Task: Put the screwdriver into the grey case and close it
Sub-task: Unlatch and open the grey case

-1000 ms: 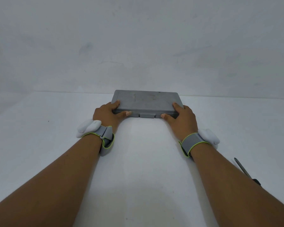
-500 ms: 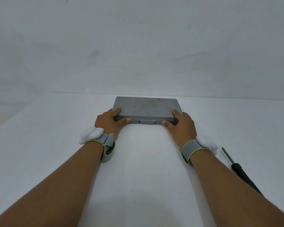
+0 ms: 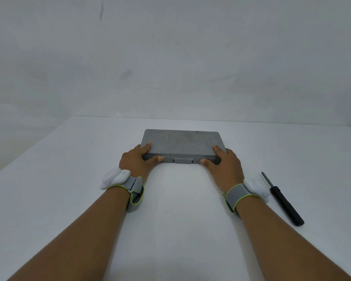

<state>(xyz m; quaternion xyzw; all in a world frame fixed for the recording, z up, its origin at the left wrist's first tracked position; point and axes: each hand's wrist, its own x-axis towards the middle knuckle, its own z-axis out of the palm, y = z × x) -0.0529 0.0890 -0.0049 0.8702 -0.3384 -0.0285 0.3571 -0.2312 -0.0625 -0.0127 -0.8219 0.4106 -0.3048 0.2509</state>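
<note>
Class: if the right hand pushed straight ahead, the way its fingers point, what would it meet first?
The grey case: the right hand already grips its near right corner. Beyond the case lies bare table, then the wall.

One flat grey rectangular plastic case (image 3: 181,144) lies at the far middle of the white surface (image 3: 49,199). One black-handled screwdriver with a thin metal shaft (image 3: 282,199) lies at the near right. Two bare hands are in view, the left hand (image 3: 135,164) and the right hand (image 3: 225,166). Two grey wristbands edged in green, each carrying one white device: left (image 3: 133,189), right (image 3: 238,194).
</note>
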